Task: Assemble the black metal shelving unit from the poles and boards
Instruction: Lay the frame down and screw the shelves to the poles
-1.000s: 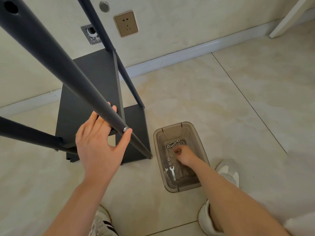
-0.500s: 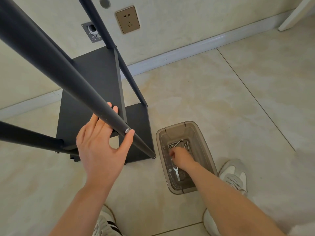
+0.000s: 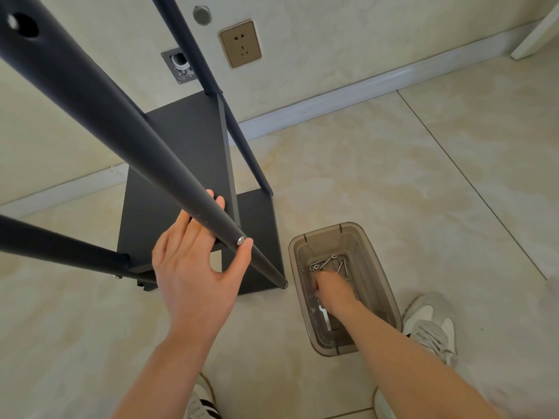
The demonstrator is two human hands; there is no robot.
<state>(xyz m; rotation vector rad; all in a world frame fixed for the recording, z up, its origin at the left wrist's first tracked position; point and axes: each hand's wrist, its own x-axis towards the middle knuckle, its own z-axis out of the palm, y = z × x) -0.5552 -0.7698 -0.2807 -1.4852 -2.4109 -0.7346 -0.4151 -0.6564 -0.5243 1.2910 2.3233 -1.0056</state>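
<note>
Two hands: left hand (image 3: pixel 193 267) grips pole (image 3: pixel 121 125); right hand (image 3: pixel 331 290) (grip hidden) in bin (image 3: pixel 379 282).

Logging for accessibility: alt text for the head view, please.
Left hand holds a slanting black pole of the half-built shelving unit, thumb beside a screw; right hand reaches into a translucent bin of bolts.

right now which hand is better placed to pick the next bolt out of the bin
Right. The right hand is down inside the clear bin, close beside the loose bolts. The left hand holds the near pole by its fitted screw, so it looks tied up.
</note>
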